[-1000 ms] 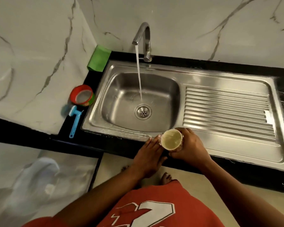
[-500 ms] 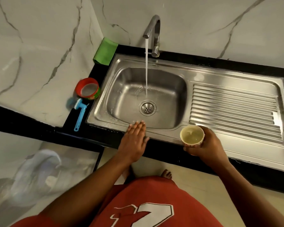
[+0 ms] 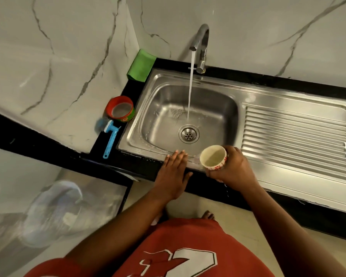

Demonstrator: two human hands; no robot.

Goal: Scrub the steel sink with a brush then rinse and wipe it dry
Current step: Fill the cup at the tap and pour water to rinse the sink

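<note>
The steel sink (image 3: 214, 96) sits set into the black counter (image 3: 248, 75), its basin on the left and the ribbed drainboard (image 3: 296, 136) stretching to the right. Water runs from the tap (image 3: 200, 43) at the far rim and lands just beyond the drain (image 3: 188, 134). Your left hand (image 3: 173, 174) lies flat, fingers straight and together, with the fingertips pressing on the near rim of the basin. Just to its right, your right hand (image 3: 233, 169) wraps its fingers round a small cream cup (image 3: 213, 157) with red flowers on the side, held over the near rim, mouth tilted toward you; whether there is liquid inside is hard to tell. On the counter left of the basin, the blue brush (image 3: 110, 136) lies with its handle pointing near, head against the marble wall. Just beyond it stands a red round tub (image 3: 120, 109), open on top. In the far left corner a green cloth (image 3: 141, 65) leans against the wall.
</note>
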